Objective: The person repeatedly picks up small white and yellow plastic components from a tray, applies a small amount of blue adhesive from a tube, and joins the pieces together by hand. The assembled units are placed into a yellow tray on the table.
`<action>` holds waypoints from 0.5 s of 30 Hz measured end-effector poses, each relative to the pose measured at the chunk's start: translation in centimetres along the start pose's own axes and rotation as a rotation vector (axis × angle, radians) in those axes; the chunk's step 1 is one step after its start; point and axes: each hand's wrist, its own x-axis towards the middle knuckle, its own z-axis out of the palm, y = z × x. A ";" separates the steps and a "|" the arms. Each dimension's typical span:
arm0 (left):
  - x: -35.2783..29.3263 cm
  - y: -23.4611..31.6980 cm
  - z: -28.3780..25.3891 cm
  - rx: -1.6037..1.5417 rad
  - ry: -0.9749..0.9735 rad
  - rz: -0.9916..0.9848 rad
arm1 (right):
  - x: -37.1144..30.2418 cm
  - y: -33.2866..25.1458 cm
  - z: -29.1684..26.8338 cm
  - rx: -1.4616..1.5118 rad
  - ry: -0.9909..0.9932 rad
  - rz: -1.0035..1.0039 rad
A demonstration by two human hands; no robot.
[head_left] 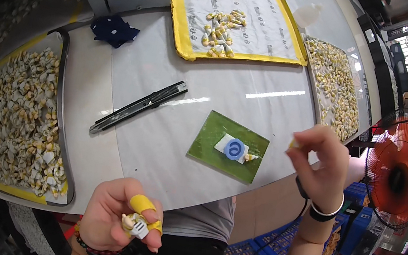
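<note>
My left hand [116, 210], with yellow wraps on two fingers, is closed round a small white-and-cream figurine [136, 225] near the table's front edge. A white part with dark marks shows on it. To the right, my right hand [322, 159] pinches a tiny yellowish piece [295, 143] between thumb and finger; its kind is too small to make out. Between the hands lies a green rectangular slab [203, 149]. On it are a blue round disc [234, 149] over a white patch [223, 142] and a small pale-and-yellow piece [250, 158].
A black utility knife [140, 107] lies left of the slab. Yellow-edged trays stand at left [55, 141] and back [275, 48], holding small figurine pieces; another full tray [332, 78] is at right. Beyond are a dark dotted cloth [114, 31] and an orange fan [397, 171].
</note>
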 end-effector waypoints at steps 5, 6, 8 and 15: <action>-0.2 -0.2 -0.3 0.051 0.012 0.026 | 1.4 -1.5 0.8 -0.118 -0.258 -0.244; -0.3 -0.3 -0.2 0.090 0.033 0.068 | 1.5 -1.6 1.1 -0.150 -0.282 -0.296; -0.5 -0.5 0.0 0.168 0.077 0.151 | 1.6 -1.5 1.8 -0.244 -0.280 -0.344; -0.9 -0.7 -0.1 0.406 0.045 0.327 | 2.1 -1.8 2.3 -0.460 -0.315 -0.540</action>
